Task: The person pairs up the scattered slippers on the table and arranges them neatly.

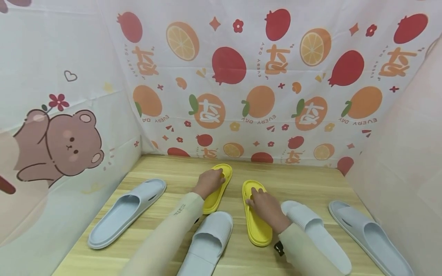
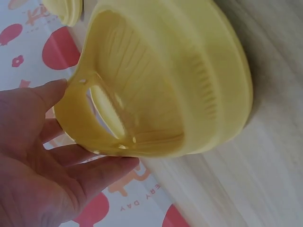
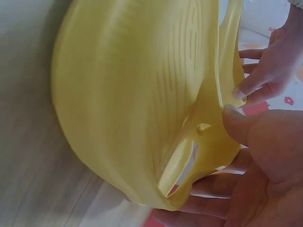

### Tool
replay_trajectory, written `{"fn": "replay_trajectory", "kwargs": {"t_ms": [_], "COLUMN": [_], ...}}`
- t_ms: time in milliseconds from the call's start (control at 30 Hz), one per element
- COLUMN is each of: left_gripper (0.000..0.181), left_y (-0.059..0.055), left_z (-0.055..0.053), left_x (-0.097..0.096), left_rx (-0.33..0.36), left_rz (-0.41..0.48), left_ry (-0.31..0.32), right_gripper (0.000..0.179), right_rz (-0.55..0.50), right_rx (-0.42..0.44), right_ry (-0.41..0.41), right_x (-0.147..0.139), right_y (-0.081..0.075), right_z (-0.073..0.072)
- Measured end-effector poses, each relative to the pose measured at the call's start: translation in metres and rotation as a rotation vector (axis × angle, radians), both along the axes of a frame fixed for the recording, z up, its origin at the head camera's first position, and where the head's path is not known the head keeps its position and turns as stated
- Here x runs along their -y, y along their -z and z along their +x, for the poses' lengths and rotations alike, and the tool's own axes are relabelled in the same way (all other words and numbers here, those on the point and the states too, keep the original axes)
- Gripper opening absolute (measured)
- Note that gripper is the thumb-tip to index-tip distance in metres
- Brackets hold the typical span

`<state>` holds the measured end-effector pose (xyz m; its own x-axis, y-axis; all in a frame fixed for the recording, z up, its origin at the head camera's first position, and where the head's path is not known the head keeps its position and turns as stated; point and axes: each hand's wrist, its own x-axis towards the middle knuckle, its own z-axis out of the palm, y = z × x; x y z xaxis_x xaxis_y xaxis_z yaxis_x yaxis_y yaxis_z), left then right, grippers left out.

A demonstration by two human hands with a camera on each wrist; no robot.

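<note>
Two yellow slippers lie on a wood-grain board in the head view. On the left one [image 1: 211, 204], my left hand [image 1: 210, 182] grips the upper from above. The left wrist view shows the thumb and fingers of that hand [image 2: 42, 156] at the edge of the upper of the yellow slipper [image 2: 213, 80]. My right hand [image 1: 268, 207] holds the upper of the right yellow slipper [image 1: 258, 232]. In the right wrist view, its thumb and curled fingers [image 3: 203, 208] grasp that slipper's upper [image 3: 118, 104]. Each hand partly hides its slipper in the head view.
A pale blue slipper [image 1: 119, 214] lies at the left, and a pale grey one [image 1: 211, 234] is between the arms. Another pale grey slipper [image 1: 324, 237] sits beside the right forearm, with a blue-grey one [image 1: 371, 234] farther right. Printed cloth walls [image 1: 238, 134] border the board [image 1: 304, 174].
</note>
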<state>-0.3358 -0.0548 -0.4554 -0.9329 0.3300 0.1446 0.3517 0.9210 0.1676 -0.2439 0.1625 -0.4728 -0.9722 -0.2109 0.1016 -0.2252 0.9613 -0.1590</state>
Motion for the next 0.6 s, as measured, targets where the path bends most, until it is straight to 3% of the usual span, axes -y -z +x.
{"fn": "replay_trajectory", "kwargs": {"t_ms": [233, 600], "left_gripper": [0.030, 0.032], "left_y": [0.002, 0.004], "left_z": [-0.002, -0.013], "left_x": [-0.009, -0.023], "left_rx": [0.009, 0.001], "left_rz": [0.016, 0.019], "left_ry": [-0.050, -0.100], "right_gripper": [0.058, 0.058], "right_rz": [0.020, 0.034], "right_rx": [0.025, 0.007], "right_ry": [0.057, 0.099], "right_x": [0.008, 0.014], "right_y": [0.001, 0.003], "right_z": [-0.015, -0.039]}}
